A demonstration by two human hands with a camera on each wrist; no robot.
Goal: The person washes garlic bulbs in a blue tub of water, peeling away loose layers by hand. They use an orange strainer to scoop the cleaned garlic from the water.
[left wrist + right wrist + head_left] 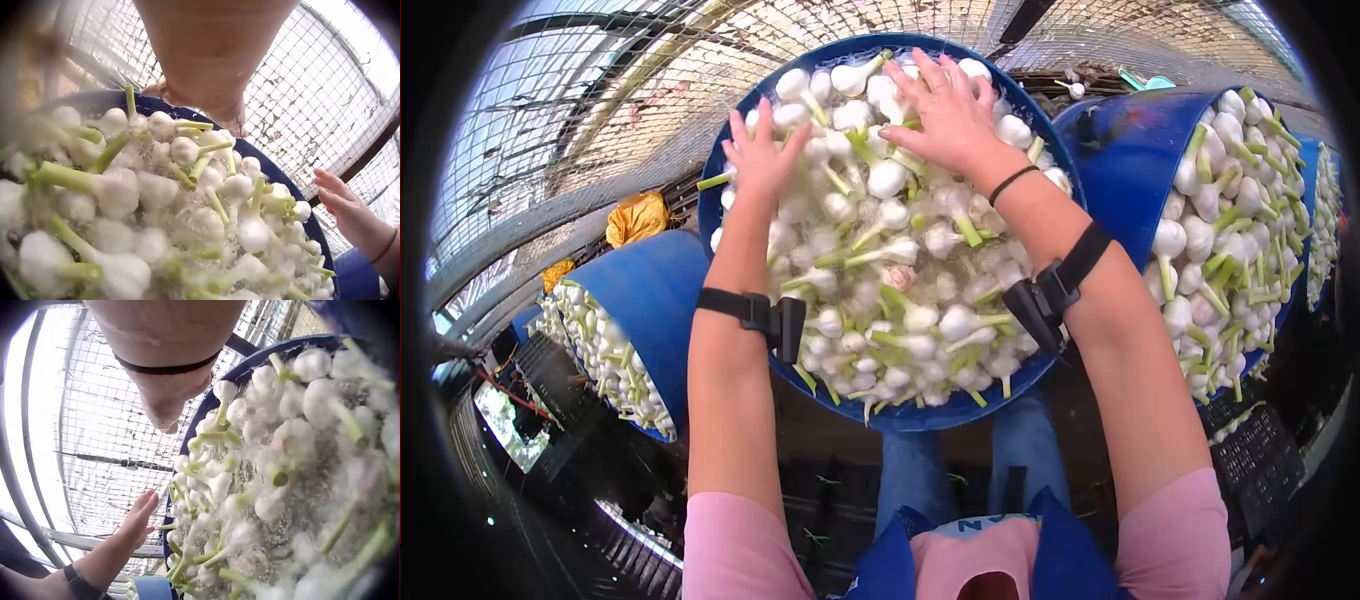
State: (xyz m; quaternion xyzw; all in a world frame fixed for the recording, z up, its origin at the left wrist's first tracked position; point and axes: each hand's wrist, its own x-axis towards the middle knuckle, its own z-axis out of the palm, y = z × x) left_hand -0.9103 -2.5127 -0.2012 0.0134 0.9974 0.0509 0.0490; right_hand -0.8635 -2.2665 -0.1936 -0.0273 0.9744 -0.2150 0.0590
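Note:
A large blue tub is full of white garlic bulbs with cut green stems, sitting in bubbling water. Over the far left part of the bulbs, my left hand lies with its fingers spread. My right hand reaches to the far right side, fingers extended over the bulbs near the rim. Neither hand grips a bulb. In the left wrist view the forearm hides most of the left hand, while the right hand shows beyond the rim. The right wrist view shows the left hand near the rim.
A tilted blue barrel heaped with garlic stands close on the right; another blue barrel with garlic leans on the left. Wire mesh rises behind the tub. A yellow bag and a black crate lie to the sides.

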